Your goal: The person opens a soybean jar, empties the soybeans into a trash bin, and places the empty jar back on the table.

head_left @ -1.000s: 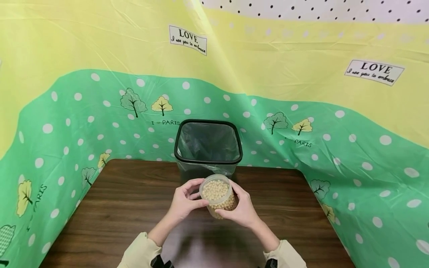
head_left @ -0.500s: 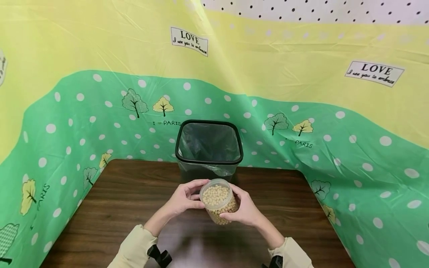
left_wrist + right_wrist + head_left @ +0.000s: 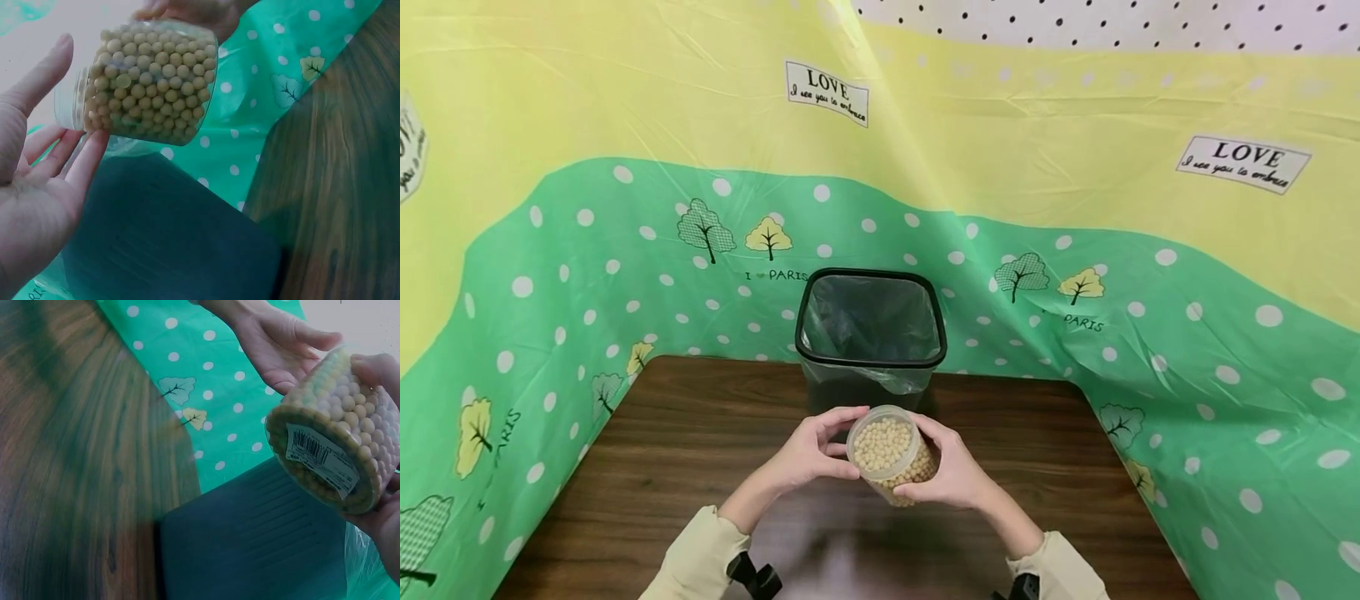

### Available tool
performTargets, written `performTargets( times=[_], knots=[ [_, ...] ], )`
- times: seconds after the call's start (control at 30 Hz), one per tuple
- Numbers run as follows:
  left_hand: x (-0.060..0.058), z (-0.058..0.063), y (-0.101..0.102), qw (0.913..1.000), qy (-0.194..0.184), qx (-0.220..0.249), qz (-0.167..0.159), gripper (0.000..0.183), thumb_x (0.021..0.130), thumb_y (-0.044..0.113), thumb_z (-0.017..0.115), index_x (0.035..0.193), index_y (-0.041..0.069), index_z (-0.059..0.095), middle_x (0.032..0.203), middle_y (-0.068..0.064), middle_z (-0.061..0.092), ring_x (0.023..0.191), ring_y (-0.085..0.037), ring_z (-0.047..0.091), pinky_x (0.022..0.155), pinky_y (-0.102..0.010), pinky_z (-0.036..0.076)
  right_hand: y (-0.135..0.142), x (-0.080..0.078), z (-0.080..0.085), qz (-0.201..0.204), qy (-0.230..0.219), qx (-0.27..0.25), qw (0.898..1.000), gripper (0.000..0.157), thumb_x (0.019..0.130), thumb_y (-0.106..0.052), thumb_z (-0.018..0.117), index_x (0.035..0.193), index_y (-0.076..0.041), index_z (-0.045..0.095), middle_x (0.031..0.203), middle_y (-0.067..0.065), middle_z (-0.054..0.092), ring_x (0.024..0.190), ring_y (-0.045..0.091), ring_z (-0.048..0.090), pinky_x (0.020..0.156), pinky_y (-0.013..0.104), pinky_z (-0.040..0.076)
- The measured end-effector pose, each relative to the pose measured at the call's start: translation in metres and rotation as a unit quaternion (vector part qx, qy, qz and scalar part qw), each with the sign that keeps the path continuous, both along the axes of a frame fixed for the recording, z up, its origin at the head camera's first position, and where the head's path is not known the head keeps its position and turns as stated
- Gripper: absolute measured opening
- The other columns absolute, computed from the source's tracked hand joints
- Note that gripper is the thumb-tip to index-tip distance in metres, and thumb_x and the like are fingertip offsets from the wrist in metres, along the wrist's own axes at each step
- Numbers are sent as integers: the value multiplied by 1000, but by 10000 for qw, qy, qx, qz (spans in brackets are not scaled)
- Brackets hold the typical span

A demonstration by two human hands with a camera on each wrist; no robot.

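Observation:
A clear plastic jar (image 3: 886,450) full of small beige balls is held tilted above the table, its round top towards me. My right hand (image 3: 953,467) grips the jar's body from the right, thumb in front. In the right wrist view, the jar's base (image 3: 322,459) bears a white barcode label. My left hand (image 3: 811,454) is spread at the left of the jar's top end. In the left wrist view its fingers (image 3: 90,159) touch the jar near the neck, while the thumb stands out straight, seemingly apart from the jar. I cannot tell whether a clear lid is on.
Behind the jar, a dark bin (image 3: 871,364) with a clear plastic liner stands at the back of the brown wooden table (image 3: 722,417). Green and yellow printed cloth (image 3: 1045,192) hangs around the back and sides.
The jar and both hands have come slightly down and nearer to me. My left thumb has shifted off the jar's rim, and the left hand is spread wider. The right hand keeps its grip.

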State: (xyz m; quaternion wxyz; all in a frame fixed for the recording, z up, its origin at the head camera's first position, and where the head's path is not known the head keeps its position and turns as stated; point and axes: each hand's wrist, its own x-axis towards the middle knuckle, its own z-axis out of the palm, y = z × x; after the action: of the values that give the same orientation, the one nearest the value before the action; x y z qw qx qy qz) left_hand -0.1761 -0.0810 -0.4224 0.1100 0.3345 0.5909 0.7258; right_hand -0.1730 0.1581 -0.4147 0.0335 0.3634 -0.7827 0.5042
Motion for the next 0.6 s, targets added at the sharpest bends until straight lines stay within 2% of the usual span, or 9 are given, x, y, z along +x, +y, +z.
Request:
performTargets(
  times=[0.07, 0.2, 0.3, 0.4, 0.5, 0.53, 0.6],
  knots=[
    [1, -3, 2, 9999, -23, 104, 106, 74, 72, 8, 76, 131, -13, 37, 129, -33, 37, 109, -15, 53, 77, -34, 52, -1, 0, -2, -127, 134, 70, 9998, 85, 59, -20, 86, 132, -10, 44, 120, 5, 54, 104, 16, 53, 86, 26, 45],
    [10, -2, 9, 9968, -103, 110, 783, 74, 69, 7, 78, 129, -11, 40, 130, -31, 39, 108, -10, 53, 78, -33, 52, -4, 2, -3, -671, 673, 221, 9952, 89, 55, -21, 87, 131, -5, 44, 121, 7, 54, 106, 18, 53, 87, 26, 45],
    [13, 2, 8, 9957, -79, 96, 922, 71, 70, 8, 78, 128, -10, 41, 129, -29, 42, 108, -8, 52, 80, -31, 51, -4, 4, 0, -715, 585, 71, 9957, 87, 54, -12, 87, 129, 0, 45, 119, 12, 55, 104, 18, 54, 86, 25, 45],
    [8, 4, 2, 9990, 100, 212, 368, 68, 73, 8, 75, 128, -14, 40, 127, -26, 45, 110, -10, 51, 81, -31, 51, -1, 5, 5, -173, 127, -158, 9996, 83, 56, -5, 84, 129, 1, 45, 117, 13, 56, 103, 15, 54, 85, 24, 45],
    [4, 3, -2, 9990, 213, 351, -190, 67, 76, 7, 73, 128, -16, 37, 127, -17, 48, 111, -12, 51, 80, -30, 51, 0, 6, 9, 402, -149, -243, 9988, 81, 60, -6, 82, 131, -2, 44, 117, 11, 56, 103, 15, 54, 87, 26, 45],
    [4, 2, -1, 9982, 278, 426, -307, 67, 77, 7, 72, 128, -16, 36, 128, -14, 48, 112, -13, 50, 80, -30, 51, 0, 7, 11, 450, -157, -228, 9986, 81, 60, -8, 83, 131, -3, 43, 118, 9, 56, 103, 15, 54, 87, 26, 45],
    [6, 1, 2, 9976, 319, 598, -157, 68, 76, 7, 73, 127, -18, 35, 128, -15, 48, 112, -14, 51, 79, -30, 52, -4, 12, 19, 254, -32, -203, 9995, 82, 59, -7, 83, 131, -1, 43, 118, 11, 55, 103, 18, 54, 86, 26, 45]
  ],
)
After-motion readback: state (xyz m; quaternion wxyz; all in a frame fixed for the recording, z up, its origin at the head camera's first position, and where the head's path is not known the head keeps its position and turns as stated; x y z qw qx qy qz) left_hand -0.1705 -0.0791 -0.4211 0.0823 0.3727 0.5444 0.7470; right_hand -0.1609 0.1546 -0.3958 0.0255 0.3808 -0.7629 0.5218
